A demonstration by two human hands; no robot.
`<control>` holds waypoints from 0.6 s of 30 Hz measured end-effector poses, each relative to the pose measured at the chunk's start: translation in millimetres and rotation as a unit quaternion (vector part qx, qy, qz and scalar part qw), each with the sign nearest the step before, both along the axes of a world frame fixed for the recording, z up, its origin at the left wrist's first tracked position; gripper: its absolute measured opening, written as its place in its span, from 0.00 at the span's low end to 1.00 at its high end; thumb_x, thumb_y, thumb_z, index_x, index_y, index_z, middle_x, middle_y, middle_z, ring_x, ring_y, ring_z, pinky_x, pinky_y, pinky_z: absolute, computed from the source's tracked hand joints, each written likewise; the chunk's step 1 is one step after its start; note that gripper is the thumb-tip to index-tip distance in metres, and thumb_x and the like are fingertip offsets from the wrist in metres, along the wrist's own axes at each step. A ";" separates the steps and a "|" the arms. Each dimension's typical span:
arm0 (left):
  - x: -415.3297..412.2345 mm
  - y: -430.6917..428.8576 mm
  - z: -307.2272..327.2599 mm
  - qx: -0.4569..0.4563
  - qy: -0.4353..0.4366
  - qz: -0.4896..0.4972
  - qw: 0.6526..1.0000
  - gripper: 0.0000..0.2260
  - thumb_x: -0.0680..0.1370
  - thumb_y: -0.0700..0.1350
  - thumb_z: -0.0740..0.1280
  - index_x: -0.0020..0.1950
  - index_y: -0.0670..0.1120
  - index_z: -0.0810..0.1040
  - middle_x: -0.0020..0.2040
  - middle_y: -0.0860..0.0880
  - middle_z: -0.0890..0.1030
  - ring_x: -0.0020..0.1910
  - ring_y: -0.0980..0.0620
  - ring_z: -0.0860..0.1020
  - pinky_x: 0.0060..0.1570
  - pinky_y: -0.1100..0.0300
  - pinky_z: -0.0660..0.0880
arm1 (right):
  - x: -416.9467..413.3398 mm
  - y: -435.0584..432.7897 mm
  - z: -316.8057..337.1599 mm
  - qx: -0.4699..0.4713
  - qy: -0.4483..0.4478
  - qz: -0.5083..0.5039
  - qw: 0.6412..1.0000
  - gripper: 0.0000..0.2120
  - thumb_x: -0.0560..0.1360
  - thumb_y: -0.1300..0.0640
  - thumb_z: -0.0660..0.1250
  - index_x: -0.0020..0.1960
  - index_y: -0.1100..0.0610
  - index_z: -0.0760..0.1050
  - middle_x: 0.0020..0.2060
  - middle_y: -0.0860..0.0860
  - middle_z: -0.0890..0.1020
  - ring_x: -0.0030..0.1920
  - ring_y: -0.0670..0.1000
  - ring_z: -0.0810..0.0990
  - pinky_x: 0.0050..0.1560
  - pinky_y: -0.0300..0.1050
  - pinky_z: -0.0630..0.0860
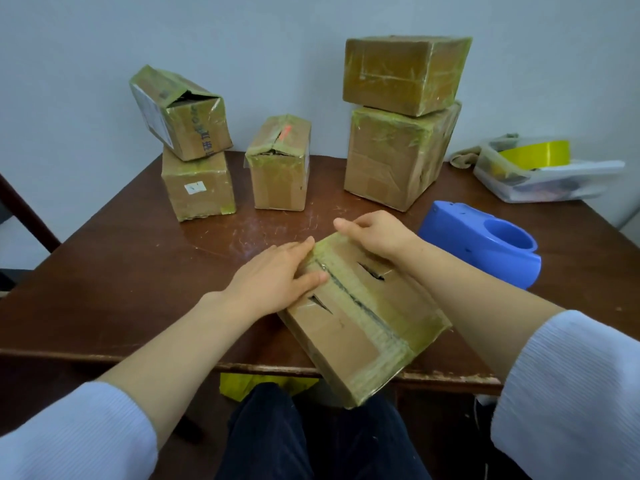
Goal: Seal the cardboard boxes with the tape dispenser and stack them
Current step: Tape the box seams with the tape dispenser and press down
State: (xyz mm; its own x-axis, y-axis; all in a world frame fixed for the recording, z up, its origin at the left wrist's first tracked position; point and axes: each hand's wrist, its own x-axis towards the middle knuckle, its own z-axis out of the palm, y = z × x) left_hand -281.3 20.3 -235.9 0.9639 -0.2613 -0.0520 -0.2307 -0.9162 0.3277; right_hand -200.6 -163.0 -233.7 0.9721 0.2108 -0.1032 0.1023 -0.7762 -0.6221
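Note:
A long cardboard box (pixel 360 327) lies at the table's front edge, its near end overhanging the edge. Yellowish tape runs along its top seam, with two slits beside it. My left hand (pixel 277 275) rests flat on the box's far left part, fingers straight along the tape. My right hand (pixel 377 233) lies over the box's far end, fingers bent over that edge. The blue tape dispenser (pixel 485 240) lies on the table to the right of the box, untouched.
At the back of the brown table (pixel 121 271) stand a leaning two-box stack (pixel 194 164) at left, a single open-topped box (pixel 280 164) in the middle and a taller two-box stack (pixel 401 126) at right. A clear tray (pixel 540 181) holds a yellow tape roll (pixel 540 152).

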 end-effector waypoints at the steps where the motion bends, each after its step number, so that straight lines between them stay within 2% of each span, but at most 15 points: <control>1: 2.1 -2.0 1.2 0.011 -0.009 -0.015 1.000 0.33 0.79 0.60 0.58 0.78 0.52 0.48 0.78 0.53 0.56 0.75 0.53 0.58 0.73 0.55 0.54 | -3.9 0.1 -1.4 -0.020 -0.015 0.027 0.999 0.20 0.77 0.44 0.63 0.55 0.60 0.80 0.48 0.51 0.82 0.48 0.51 0.79 0.51 0.46 0.74; 2: 4.0 -4.3 1.0 0.019 -0.011 -0.031 0.999 0.33 0.79 0.60 0.58 0.78 0.52 0.47 0.78 0.53 0.53 0.76 0.54 0.55 0.74 0.54 0.53 | -7.1 0.8 -2.8 -0.032 -0.039 0.044 0.998 0.19 0.77 0.45 0.64 0.57 0.58 0.80 0.51 0.52 0.82 0.51 0.52 0.79 0.53 0.47 0.74; 4: 5.4 -8.2 -2.2 0.028 0.013 -0.039 0.999 0.32 0.78 0.63 0.55 0.78 0.57 0.46 0.78 0.57 0.48 0.76 0.54 0.53 0.73 0.51 0.57 | -13.8 3.0 -1.6 -0.041 -0.075 0.045 0.995 0.15 0.78 0.50 0.64 0.57 0.58 0.81 0.52 0.55 0.83 0.53 0.53 0.79 0.55 0.49 0.74; 7: 4.3 -7.5 -7.8 0.008 0.031 -0.008 0.999 0.32 0.77 0.66 0.55 0.77 0.59 0.49 0.78 0.59 0.49 0.76 0.54 0.54 0.71 0.49 0.61 | -18.7 1.1 4.8 -0.099 -0.129 0.020 0.986 0.14 0.80 0.56 0.59 0.63 0.58 0.75 0.60 0.55 0.79 0.61 0.55 0.75 0.60 0.49 0.71; 9: 0.6 -6.0 -7.3 -0.037 0.007 0.027 0.999 0.33 0.76 0.65 0.58 0.78 0.55 0.53 0.78 0.55 0.55 0.75 0.52 0.58 0.70 0.51 0.62 | -28.4 -8.1 13.4 -0.150 -0.106 -0.008 0.983 0.16 0.81 0.50 0.57 0.62 0.58 0.72 0.59 0.55 0.77 0.59 0.56 0.75 0.54 0.51 0.74; 11: -3.3 -5.5 -4.7 -0.056 -0.040 0.080 0.994 0.32 0.77 0.64 0.58 0.77 0.52 0.57 0.75 0.51 0.63 0.72 0.49 0.64 0.67 0.52 0.65 | -45.9 -24.2 23.2 -0.234 -0.064 -0.053 0.969 0.21 0.77 0.37 0.58 0.48 0.57 0.69 0.48 0.54 0.76 0.49 0.55 0.76 0.39 0.49 0.72; 12: -4.5 -5.8 -3.5 -0.053 -0.052 0.111 0.991 0.31 0.77 0.64 0.57 0.76 0.50 0.61 0.74 0.49 0.66 0.71 0.47 0.66 0.64 0.52 0.67 | -56.0 -32.7 27.6 -0.273 -0.044 -0.077 0.958 0.26 0.74 0.32 0.58 0.45 0.57 0.66 0.44 0.52 0.74 0.45 0.55 0.75 0.36 0.47 0.70; 14: -4.4 -5.1 -1.4 -0.031 -0.028 0.172 0.984 0.30 0.77 0.66 0.56 0.72 0.48 0.68 0.69 0.48 0.72 0.67 0.45 0.71 0.58 0.51 0.71 | -72.1 -46.1 31.4 -0.308 0.015 -0.103 0.946 0.33 0.69 0.26 0.56 0.48 0.58 0.65 0.40 0.51 0.72 0.43 0.55 0.76 0.38 0.46 0.73; 16: -2.8 -4.0 -2.1 -0.015 0.021 0.209 0.977 0.28 0.76 0.67 0.57 0.64 0.48 0.75 0.61 0.46 0.78 0.59 0.43 0.76 0.51 0.53 0.74 | -80.7 -54.1 29.2 -0.259 0.111 -0.105 0.954 0.35 0.69 0.26 0.57 0.51 0.59 0.66 0.42 0.52 0.74 0.41 0.55 0.82 0.43 0.49 0.80; 18: -3.0 -3.3 -5.3 -0.038 0.040 0.225 0.973 0.25 0.76 0.67 0.58 0.56 0.48 0.79 0.53 0.46 0.80 0.52 0.43 0.77 0.47 0.54 0.74 | -84.2 -59.0 24.7 -0.122 0.184 -0.119 0.968 0.36 0.69 0.30 0.63 0.58 0.61 0.68 0.52 0.54 0.74 0.42 0.56 0.84 0.44 0.51 0.82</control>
State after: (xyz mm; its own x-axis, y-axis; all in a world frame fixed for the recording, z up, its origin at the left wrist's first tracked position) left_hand -284.3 17.0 -241.3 0.9750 0.1807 -0.1291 0.2179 -0.8905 0.3994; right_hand -284.8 -222.0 -209.0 0.8779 -0.0891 -0.4706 -0.2920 -0.8784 -0.3783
